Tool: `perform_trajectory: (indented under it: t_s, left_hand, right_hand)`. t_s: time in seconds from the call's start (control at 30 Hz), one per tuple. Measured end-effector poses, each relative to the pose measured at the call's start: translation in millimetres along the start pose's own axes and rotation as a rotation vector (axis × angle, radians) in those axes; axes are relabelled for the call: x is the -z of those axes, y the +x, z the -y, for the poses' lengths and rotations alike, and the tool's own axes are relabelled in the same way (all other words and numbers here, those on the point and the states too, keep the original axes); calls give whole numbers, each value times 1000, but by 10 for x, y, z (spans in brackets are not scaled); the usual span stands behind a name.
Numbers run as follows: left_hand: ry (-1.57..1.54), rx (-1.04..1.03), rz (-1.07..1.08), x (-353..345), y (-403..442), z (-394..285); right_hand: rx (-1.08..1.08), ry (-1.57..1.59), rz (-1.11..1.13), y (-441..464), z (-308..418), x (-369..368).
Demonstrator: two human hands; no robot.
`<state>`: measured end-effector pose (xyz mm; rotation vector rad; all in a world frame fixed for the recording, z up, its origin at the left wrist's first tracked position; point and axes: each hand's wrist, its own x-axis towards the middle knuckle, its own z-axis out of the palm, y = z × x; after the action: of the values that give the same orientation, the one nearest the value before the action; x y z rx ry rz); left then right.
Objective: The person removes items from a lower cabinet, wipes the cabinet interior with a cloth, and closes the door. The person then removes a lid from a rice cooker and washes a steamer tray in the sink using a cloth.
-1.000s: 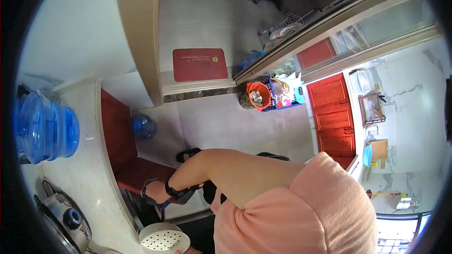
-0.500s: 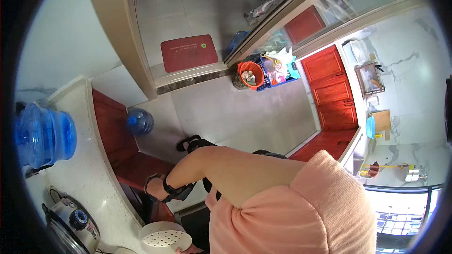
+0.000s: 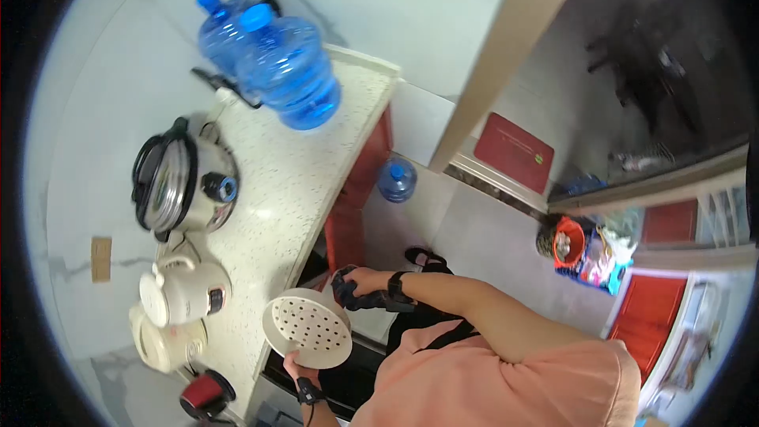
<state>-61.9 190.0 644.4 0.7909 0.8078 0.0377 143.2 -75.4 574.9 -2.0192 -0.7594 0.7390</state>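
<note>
With its rim gripped by the fingers of the left hand [image 3: 305, 372], the white perforated basket [image 3: 309, 326] is best held steady near the counter [image 3: 273, 190], while whether anything is gripped by the right hand [image 3: 364, 281] cannot be told.

The speckled counter [image 3: 273, 178] carries blue water jugs [image 3: 288, 71], a cooker [image 3: 198, 190] and cream appliances [image 3: 190, 292].

Round cream basket [image 3: 308, 327] — holes dotting its base, tilted, gripped in the left hand [image 3: 302, 370] — beside the counter [image 3: 273, 182]
</note>
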Motion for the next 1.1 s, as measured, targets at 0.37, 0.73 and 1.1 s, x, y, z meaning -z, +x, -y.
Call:
perform_trajectory:
  t_s: [0.37, 0.73, 1.1]
  left_hand:
    - [-220, 65, -68, 597, -474, 364]
    - [-446, -50, -135, 868, -1305, 807]
    - [-534, -5, -190, 1273, -1269, 1097]
  right_hand:
    - [-55, -113, 283, 20, 109, -181]
    - [-14, -116, 285, -142, 112, -359]
    - [-828, 839, -99, -1603, -810, 655]
